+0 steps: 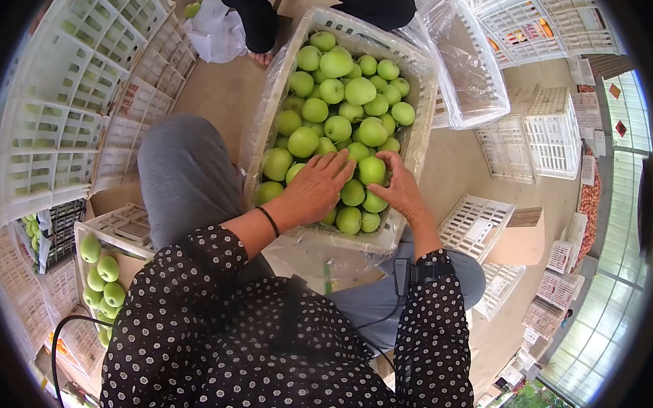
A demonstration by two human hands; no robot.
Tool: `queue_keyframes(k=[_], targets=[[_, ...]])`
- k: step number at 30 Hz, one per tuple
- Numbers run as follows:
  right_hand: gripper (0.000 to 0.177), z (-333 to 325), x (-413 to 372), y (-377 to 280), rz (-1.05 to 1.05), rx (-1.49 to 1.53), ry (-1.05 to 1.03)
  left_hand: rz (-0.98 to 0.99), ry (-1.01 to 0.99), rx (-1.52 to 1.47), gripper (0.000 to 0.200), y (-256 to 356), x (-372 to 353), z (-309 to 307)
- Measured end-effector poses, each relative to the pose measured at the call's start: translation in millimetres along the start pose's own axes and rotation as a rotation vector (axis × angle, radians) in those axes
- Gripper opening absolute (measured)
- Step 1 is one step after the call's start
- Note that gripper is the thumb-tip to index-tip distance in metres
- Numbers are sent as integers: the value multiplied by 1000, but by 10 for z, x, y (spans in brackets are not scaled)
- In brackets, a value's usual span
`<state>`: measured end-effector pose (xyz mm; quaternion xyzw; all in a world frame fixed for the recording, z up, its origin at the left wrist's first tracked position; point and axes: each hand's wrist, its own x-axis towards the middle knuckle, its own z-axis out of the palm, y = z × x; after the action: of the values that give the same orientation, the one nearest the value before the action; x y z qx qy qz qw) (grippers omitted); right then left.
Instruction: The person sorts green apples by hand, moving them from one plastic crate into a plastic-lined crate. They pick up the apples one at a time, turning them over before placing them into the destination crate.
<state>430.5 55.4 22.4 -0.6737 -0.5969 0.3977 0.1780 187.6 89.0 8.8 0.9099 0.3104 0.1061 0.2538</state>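
A plastic-lined white crate full of green apples sits between my knees. My left hand lies palm down over the apples near the crate's front, its fingers stretched out and resting on them. What is beneath that palm is hidden. At the right side of the crate, my right hand curls its thumb and fingers round the side of one green apple, which sits among the others.
Stacked white crates rise on the left. A box of green apples stands by my left elbow. Another plastic-lined crate is at the upper right. More crates and a cardboard box lie right. Another person's dark-clothed legs are ahead.
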Motion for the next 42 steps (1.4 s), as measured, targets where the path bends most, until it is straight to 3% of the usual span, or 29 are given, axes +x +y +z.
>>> queue_keyframes(k=[8, 14, 21, 24, 26, 28, 30, 32, 34, 39, 41, 42], targets=[[68, 62, -117, 47, -174, -388, 88, 24, -12, 63, 75, 83, 59, 42], [68, 3, -64, 40, -59, -465, -9, 59, -48, 86, 79, 63, 17, 36], [53, -59, 40, 103, -176, -487, -15, 153, -82, 188, 83, 65, -15, 127], [47, -52, 221, 127, -88, -360, 7, 183, -104, 208, 81, 90, -19, 123], [51, -65, 334, -86, 95, -295, 4, 205, -138, 213, 79, 104, -48, 136], [52, 19, 493, 25, 123, -272, 17, 256, -112, 59, 56, 102, -67, 158], [52, 53, 547, 77, 156, -251, 33, 234, -127, 53, 56, 126, -36, 140], [50, 39, 558, 36, 372, -41, 94, 211, -138, 47, 55, 135, -4, 118], [50, 96, 596, 220, 365, 53, 85, 204, -156, 98, 68, 129, 9, 106], [42, 145, 586, 188, 309, 198, 91, 225, -123, 76, 71, 141, -15, 188], [50, 213, 566, 167, 196, 620, 286, 211, -136, 79, 71, 158, 20, 149], [50, 200, 589, 177, 196, 624, 284, 210, -143, 104, 71, 162, 28, 139]])
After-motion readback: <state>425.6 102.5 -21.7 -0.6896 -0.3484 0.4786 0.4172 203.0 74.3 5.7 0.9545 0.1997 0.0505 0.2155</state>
